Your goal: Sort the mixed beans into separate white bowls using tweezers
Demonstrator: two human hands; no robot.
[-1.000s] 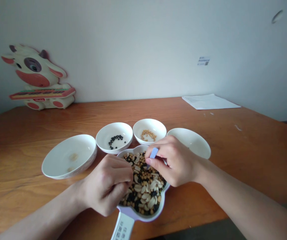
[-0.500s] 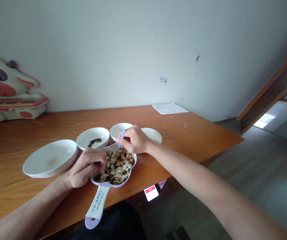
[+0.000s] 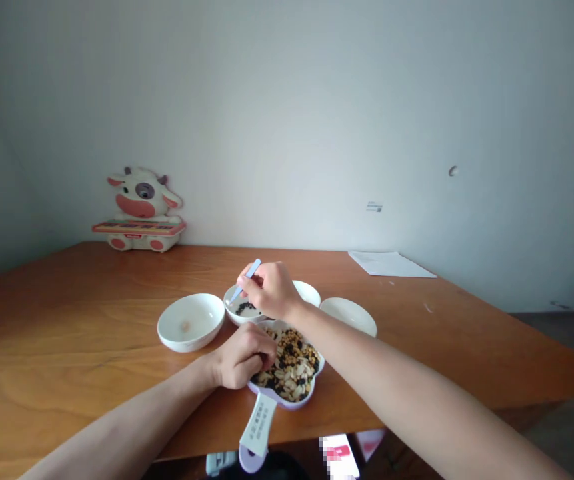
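Pinched in my right hand (image 3: 273, 290) is a pair of pale blue tweezers (image 3: 249, 272), slanting down and left over a white bowl (image 3: 239, 320) with a small heap of black beans (image 3: 247, 308). Something small and pale shows at the tips, too small to name. Fingers curled, my left hand (image 3: 244, 355) rests against the left side of a purple-rimmed pan (image 3: 259, 427); what it holds, if anything, is hidden. The pan contains mixed peanuts, yellow beans and black beans (image 3: 291, 370).
To the left stands a white bowl (image 3: 191, 341) with a pale brown spot inside. Another white bowl (image 3: 307, 292) sits partly behind my right hand, beside a white dish (image 3: 351, 319). Farther back are a cow-shaped toy keyboard (image 3: 139, 227) and white paper (image 3: 391, 263).
My right hand with the tweezers has moved left, from the pan's far edge to over the black-bean bowl. My left hand stays at the pan. The camera view has turned left.
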